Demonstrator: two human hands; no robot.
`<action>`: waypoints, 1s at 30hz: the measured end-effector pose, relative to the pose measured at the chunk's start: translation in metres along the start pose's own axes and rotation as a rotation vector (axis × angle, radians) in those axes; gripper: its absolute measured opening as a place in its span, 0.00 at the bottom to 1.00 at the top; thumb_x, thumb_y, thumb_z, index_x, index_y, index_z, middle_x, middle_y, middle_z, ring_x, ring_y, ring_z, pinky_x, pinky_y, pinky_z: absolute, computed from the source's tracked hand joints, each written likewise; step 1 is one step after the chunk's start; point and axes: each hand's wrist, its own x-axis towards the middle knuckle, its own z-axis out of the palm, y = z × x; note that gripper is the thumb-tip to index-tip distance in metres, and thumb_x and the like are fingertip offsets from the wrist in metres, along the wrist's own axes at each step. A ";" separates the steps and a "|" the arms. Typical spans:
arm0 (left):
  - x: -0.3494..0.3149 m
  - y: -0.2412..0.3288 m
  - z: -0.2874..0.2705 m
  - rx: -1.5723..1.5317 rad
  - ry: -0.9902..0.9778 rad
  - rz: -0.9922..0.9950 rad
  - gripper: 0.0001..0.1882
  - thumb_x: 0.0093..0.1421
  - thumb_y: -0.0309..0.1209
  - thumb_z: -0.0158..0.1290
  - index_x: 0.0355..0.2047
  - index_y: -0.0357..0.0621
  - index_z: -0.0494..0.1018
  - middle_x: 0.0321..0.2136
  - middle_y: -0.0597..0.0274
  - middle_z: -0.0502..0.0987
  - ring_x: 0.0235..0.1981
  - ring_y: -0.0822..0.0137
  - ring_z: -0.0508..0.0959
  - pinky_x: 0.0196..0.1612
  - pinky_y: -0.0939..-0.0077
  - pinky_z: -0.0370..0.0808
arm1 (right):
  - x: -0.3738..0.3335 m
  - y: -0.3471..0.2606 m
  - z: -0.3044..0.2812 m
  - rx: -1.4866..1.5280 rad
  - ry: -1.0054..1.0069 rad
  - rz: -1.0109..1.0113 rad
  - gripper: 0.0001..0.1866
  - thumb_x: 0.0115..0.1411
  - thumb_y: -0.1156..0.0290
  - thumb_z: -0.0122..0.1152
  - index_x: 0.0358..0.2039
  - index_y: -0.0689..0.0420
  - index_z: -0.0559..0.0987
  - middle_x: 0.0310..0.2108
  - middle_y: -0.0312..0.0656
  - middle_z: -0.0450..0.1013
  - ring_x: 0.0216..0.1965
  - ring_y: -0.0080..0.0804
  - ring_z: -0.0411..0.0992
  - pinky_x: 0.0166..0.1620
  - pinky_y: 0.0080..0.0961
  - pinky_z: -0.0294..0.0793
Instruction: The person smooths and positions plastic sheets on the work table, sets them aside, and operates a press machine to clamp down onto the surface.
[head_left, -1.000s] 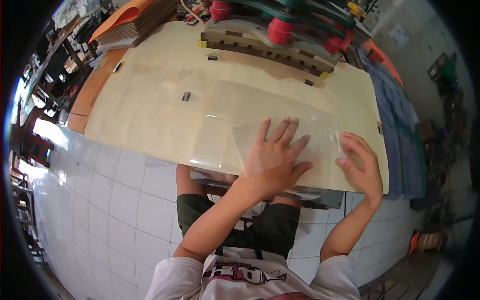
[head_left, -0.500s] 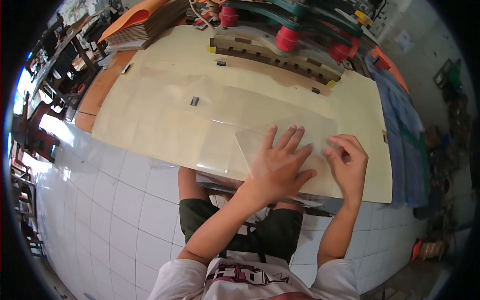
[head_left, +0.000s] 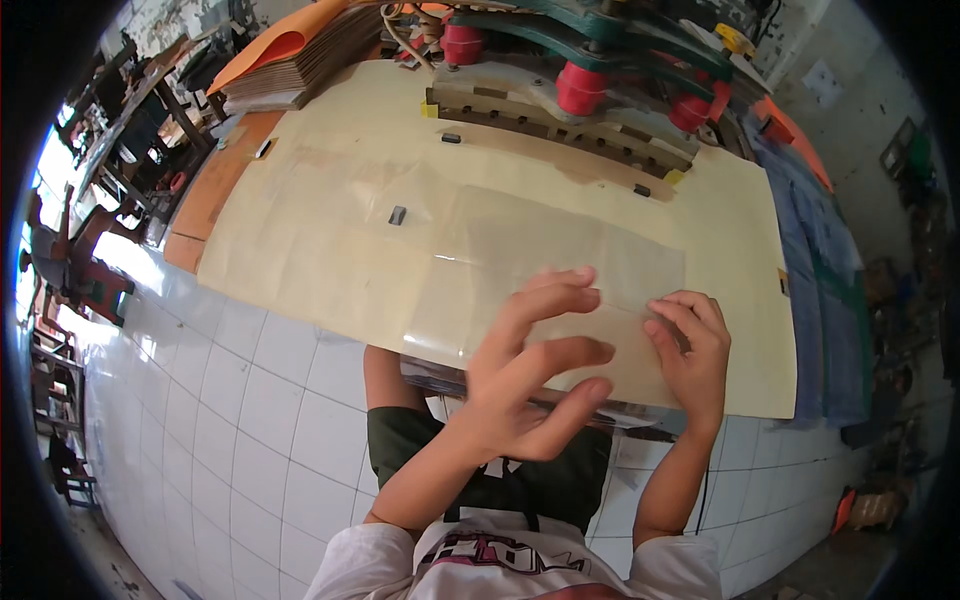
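While the left hand [head_left: 545, 365] is raised above the clear plastic sheet [head_left: 570, 245], its fingers spread and curled with nothing gripped, the right hand [head_left: 660, 318] is placed at the sheet's right side, thumb and forefinger nearly together; whether plastic is pinched there cannot be told. The sheet is laid along the near side of the cream tabletop [head_left: 745, 270]. A small dark block [head_left: 397, 215] is set farther left, a red-and-green machine [head_left: 582, 88] at the far side.
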 end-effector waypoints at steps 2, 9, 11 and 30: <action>0.004 0.015 -0.016 0.219 0.035 0.026 0.10 0.49 0.25 0.60 0.33 0.42 0.77 0.43 0.51 0.76 0.50 0.50 0.76 0.62 0.49 0.61 | 0.001 -0.001 0.001 -0.021 0.005 -0.021 0.10 0.52 0.75 0.69 0.36 0.60 0.83 0.36 0.40 0.75 0.38 0.37 0.71 0.36 0.29 0.73; 0.019 -0.023 -0.071 0.676 -0.181 -0.202 0.14 0.49 0.27 0.61 0.38 0.39 0.78 0.45 0.52 0.78 0.47 0.47 0.76 0.58 0.58 0.67 | 0.001 -0.004 0.002 -0.045 0.021 0.004 0.09 0.52 0.75 0.69 0.36 0.59 0.83 0.37 0.40 0.76 0.37 0.37 0.71 0.35 0.30 0.73; 0.025 -0.033 -0.079 0.706 -0.191 -0.211 0.15 0.49 0.27 0.61 0.39 0.39 0.77 0.46 0.51 0.77 0.49 0.48 0.75 0.57 0.59 0.68 | 0.001 -0.003 0.002 -0.046 0.023 -0.008 0.09 0.52 0.75 0.69 0.36 0.59 0.83 0.37 0.40 0.76 0.37 0.37 0.71 0.35 0.31 0.73; 0.012 -0.050 -0.081 0.876 -0.173 -0.378 0.11 0.55 0.33 0.57 0.34 0.40 0.83 0.48 0.47 0.78 0.56 0.48 0.73 0.67 0.47 0.55 | 0.001 -0.001 0.000 -0.045 0.074 -0.023 0.12 0.52 0.74 0.69 0.38 0.63 0.82 0.45 0.47 0.76 0.44 0.46 0.74 0.47 0.34 0.75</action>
